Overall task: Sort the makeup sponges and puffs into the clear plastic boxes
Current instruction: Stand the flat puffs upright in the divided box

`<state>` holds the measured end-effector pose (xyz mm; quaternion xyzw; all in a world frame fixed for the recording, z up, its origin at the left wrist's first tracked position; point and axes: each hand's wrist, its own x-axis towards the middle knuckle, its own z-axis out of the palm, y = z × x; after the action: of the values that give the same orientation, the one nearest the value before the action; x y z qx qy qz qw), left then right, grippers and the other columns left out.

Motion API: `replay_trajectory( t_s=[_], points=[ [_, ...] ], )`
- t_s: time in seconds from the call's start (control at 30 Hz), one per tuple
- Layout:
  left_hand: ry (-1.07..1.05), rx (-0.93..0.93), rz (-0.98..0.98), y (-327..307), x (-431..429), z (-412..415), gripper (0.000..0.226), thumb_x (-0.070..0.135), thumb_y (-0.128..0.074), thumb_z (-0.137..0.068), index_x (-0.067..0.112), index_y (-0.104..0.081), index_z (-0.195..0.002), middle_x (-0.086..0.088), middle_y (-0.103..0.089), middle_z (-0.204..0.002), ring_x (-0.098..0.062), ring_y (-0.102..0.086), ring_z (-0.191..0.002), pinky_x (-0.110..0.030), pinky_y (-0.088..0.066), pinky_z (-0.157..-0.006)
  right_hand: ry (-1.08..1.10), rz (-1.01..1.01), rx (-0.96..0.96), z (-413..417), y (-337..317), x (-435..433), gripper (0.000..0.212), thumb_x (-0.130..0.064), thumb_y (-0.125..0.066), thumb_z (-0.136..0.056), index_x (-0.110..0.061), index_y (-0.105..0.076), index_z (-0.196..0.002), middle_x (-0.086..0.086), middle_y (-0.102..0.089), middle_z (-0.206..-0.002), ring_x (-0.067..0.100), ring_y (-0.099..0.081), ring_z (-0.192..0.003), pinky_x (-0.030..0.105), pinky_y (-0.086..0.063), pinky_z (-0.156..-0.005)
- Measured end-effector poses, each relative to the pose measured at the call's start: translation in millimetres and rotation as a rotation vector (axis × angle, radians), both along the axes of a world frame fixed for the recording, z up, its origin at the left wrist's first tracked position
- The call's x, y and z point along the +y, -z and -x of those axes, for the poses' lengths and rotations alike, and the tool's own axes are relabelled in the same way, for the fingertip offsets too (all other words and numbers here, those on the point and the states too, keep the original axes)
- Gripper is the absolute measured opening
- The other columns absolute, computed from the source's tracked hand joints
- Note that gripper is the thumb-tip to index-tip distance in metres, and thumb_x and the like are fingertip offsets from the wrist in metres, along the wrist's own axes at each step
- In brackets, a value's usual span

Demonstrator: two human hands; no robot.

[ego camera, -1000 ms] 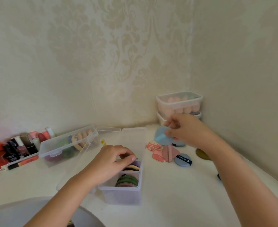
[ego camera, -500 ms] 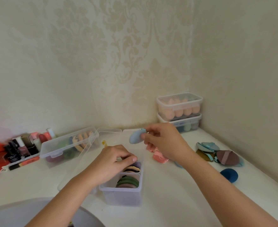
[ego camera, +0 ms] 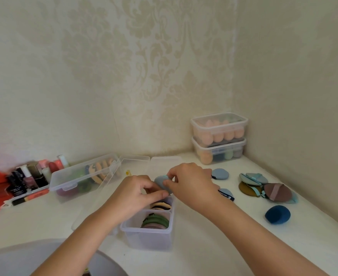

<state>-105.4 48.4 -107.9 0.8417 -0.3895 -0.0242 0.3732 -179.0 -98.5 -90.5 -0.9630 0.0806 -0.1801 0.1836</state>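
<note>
White counter: divided clear box at centre, green puffs in near compartment, beige-black puffs in next. Loose puffs lie right, well apart. Right hand pinches light-blue puff over far compartment; left hand curled at box rim, thumb and fingers together; held item unclear. Step: stowing blue puff. Next: lower it edgewise into far compartment, release.

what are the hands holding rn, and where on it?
Right hand pinches the pale blue round puff at its right edge, over the clear divided box. Left hand's contact: unclear.
</note>
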Motion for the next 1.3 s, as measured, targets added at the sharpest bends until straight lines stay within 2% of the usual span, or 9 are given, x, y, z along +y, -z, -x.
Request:
replay_trajectory(
  t_s=[0.1, 0.27, 0.33, 0.5, 0.57, 0.7, 0.93, 1.17, 1.3],
  points=[
    [-0.003, -0.047, -0.014, 3, -1, -1, 0.011, 0.045, -0.072, -0.074, 0.036, -0.076, -0.077, 0.003, -0.05, -0.071, -0.011, -0.055, -0.068, -0.034, -0.042, -0.07, -0.053, 0.131, 0.075, -3, 0, 3, 0.03, -0.035, -0.05, -0.093, -0.016, -0.071, -0.101, 0.008, -0.069, -0.1, 0.026, -0.061, -0.091, 0.03, -0.04, -0.062],
    [-0.011, -0.06, -0.044, 3, 1, 0, 0.023, 0.058, -0.068, -0.068, 0.037, -0.076, -0.075, 0.005, -0.06, -0.07, -0.008, -0.058, -0.071, -0.034, -0.045, -0.071, -0.097, 0.241, 0.202, -3, -11, 3, 0.019, -0.026, -0.057, -0.089, -0.012, -0.069, -0.092, 0.002, -0.054, -0.071, 0.022, -0.048, -0.073, 0.024, -0.021, -0.046],
    [-0.047, -0.061, -0.023, 2, 1, 2, 0.01, 0.046, -0.074, -0.072, 0.036, -0.076, -0.072, 0.012, -0.066, -0.071, -0.006, -0.061, -0.074, -0.03, -0.048, -0.072, -0.14, 0.221, 0.233, -2, -9, 3, 0.017, -0.022, -0.056, -0.089, -0.012, -0.062, -0.077, 0.001, -0.045, -0.064, 0.023, -0.049, -0.072, 0.025, -0.025, -0.046],
    [-0.131, -0.085, 0.06, 4, 2, 3, 0.018, 0.041, -0.08, -0.067, 0.03, -0.067, -0.06, 0.013, -0.069, -0.067, -0.022, -0.064, -0.066, -0.039, -0.05, -0.07, -0.112, 0.123, 0.086, -4, 0, 1, 0.017, -0.019, -0.057, -0.091, -0.014, -0.065, -0.105, 0.006, -0.06, -0.106, 0.025, -0.059, -0.096, 0.032, -0.041, -0.071],
    [-0.112, -0.077, 0.042, 3, 2, 4, 0.025, 0.052, -0.075, -0.064, 0.029, -0.065, -0.059, 0.011, -0.069, -0.067, -0.028, -0.063, -0.067, -0.042, -0.05, -0.068, -0.092, 0.14, 0.095, -6, 0, 1, 0.017, -0.015, -0.059, -0.089, -0.012, -0.069, -0.102, 0.007, -0.062, -0.106, 0.025, -0.06, -0.095, 0.031, -0.042, -0.068],
    [-0.092, -0.077, 0.015, 3, 0, 7, 0.023, 0.044, -0.077, -0.069, 0.025, -0.066, -0.061, 0.014, -0.067, -0.066, -0.006, -0.062, -0.066, -0.038, -0.05, -0.071, -0.059, 0.221, 0.153, -3, -3, 5, 0.018, -0.014, -0.059, -0.085, -0.009, -0.07, -0.099, 0.006, -0.06, -0.086, 0.022, -0.05, -0.083, 0.023, -0.028, -0.046],
    [-0.036, -0.116, 0.031, 3, 1, 12, 0.027, 0.053, -0.072, -0.061, 0.029, -0.065, -0.073, 0.016, -0.068, -0.077, -0.002, -0.062, -0.078, -0.029, -0.05, -0.075, -0.016, 0.317, 0.081, 0, -2, 9, 0.023, -0.024, -0.062, -0.087, -0.012, -0.065, -0.106, 0.009, -0.053, -0.112, 0.025, -0.048, -0.108, 0.029, -0.028, -0.071],
    [-0.059, -0.183, -0.075, 3, 1, 15, 0.016, 0.046, -0.074, -0.071, 0.031, -0.066, -0.072, 0.008, -0.062, -0.069, -0.005, -0.057, -0.071, -0.016, -0.04, -0.061, 0.044, 0.279, 0.124, 1, -6, 6, 0.017, -0.02, -0.064, -0.083, -0.016, -0.07, -0.099, 0.002, -0.057, -0.083, 0.019, -0.049, -0.076, 0.024, -0.017, -0.049],
    [-0.03, -0.177, -0.11, 1, 0, 16, 0.02, 0.045, -0.072, -0.073, 0.027, -0.064, -0.071, 0.011, -0.062, -0.078, -0.002, -0.057, -0.079, -0.024, -0.045, -0.075, 0.023, 0.241, 0.114, 0, -1, 5, 0.018, -0.022, -0.068, -0.079, -0.016, -0.072, -0.095, 0.001, -0.067, -0.097, 0.017, -0.053, -0.076, 0.022, -0.021, -0.045]
  ],
)
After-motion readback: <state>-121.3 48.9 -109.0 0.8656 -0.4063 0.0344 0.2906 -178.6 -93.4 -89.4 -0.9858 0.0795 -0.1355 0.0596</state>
